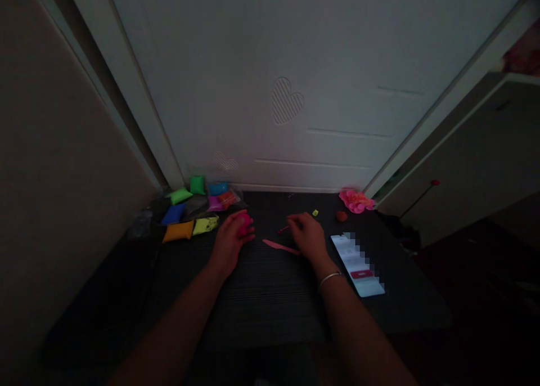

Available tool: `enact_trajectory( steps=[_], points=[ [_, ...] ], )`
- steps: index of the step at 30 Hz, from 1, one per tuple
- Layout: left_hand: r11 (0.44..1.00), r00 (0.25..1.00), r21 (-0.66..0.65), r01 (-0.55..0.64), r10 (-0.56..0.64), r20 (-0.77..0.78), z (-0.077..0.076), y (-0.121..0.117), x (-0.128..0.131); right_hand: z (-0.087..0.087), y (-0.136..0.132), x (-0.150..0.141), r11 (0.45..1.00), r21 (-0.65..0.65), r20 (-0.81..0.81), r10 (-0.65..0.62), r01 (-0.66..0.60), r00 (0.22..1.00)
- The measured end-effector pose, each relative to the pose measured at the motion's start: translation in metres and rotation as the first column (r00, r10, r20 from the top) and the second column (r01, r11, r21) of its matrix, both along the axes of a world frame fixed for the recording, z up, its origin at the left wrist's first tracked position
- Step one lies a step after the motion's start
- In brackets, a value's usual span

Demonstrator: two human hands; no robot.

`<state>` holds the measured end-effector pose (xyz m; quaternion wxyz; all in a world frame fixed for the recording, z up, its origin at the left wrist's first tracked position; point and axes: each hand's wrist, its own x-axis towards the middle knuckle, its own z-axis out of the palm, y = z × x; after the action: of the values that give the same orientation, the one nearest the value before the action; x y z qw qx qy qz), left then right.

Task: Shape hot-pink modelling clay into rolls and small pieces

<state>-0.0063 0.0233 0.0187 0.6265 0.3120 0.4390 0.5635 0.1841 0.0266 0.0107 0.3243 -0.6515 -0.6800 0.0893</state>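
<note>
My left hand [231, 237] is curled around a bright pink lump of what looks like modelling clay [244, 225]. My right hand [306, 234] hovers low over the dark table with thumb and fingers pinched. A thin, short stick [283, 229] with a pinkish end pokes out to the left of those fingertips; its other end is hidden in the grip. Just below lies a flat pink plastic knife [278, 246], its right end partly covered by my right hand. Beyond that hand sit a small yellow-green bit [315, 212] and a brownish-red ball [341, 216].
Several coloured clay packets, including an orange one [178, 231] and a blue one [173, 214], lie at the back left. A lit phone [358, 268] rests right of my right arm. A pink ruffled flower shape [356, 201] stands by the white door [236, 93].
</note>
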Motion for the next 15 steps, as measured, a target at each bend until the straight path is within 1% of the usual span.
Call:
enact_trajectory(
  steps=[3,5,7,11,12,13,14,15],
  points=[
    [0.999,0.999,-0.030,0.031,-0.030,0.016,-0.0002,-0.0013,0.0006,0.0019,-0.0003,0.0016,0.983,-0.184,0.190,0.023,0.013,0.981],
    [0.997,0.997,-0.040,0.070,-0.069,0.016,-0.0006,-0.0023,0.0013,0.0018,-0.0006,0.0012,0.963,-0.268,0.269,0.060,0.015,0.961],
    [0.994,0.995,-0.039,0.098,-0.098,0.005,-0.0011,-0.0033,0.0025,0.0013,-0.0008,0.0002,0.956,-0.291,0.303,0.074,0.019,0.950],
    [0.995,0.994,-0.035,0.099,-0.100,-0.039,-0.0030,-0.0042,0.0047,0.0036,-0.0018,-0.0001,0.960,-0.276,0.310,0.043,0.046,0.950],
    [0.995,0.994,-0.037,0.091,-0.093,-0.049,-0.0036,-0.0040,0.0049,0.0049,-0.0024,0.0008,0.959,-0.282,0.291,0.069,0.017,0.954],
    [0.996,0.995,-0.042,0.079,-0.081,-0.057,-0.0042,-0.0037,0.0050,0.0063,-0.0033,0.0022,0.953,-0.301,0.256,0.127,-0.046,0.958],
    [0.997,0.996,-0.048,0.062,-0.065,-0.063,-0.0047,-0.0032,0.0049,0.0076,-0.0043,0.0039,0.935,-0.329,0.207,0.210,-0.134,0.956],
    [0.998,0.997,-0.053,0.045,-0.048,-0.066,-0.0051,-0.0026,0.0047,0.0085,-0.0055,0.0058,0.904,-0.358,0.152,0.304,-0.234,0.941]
  ],
)
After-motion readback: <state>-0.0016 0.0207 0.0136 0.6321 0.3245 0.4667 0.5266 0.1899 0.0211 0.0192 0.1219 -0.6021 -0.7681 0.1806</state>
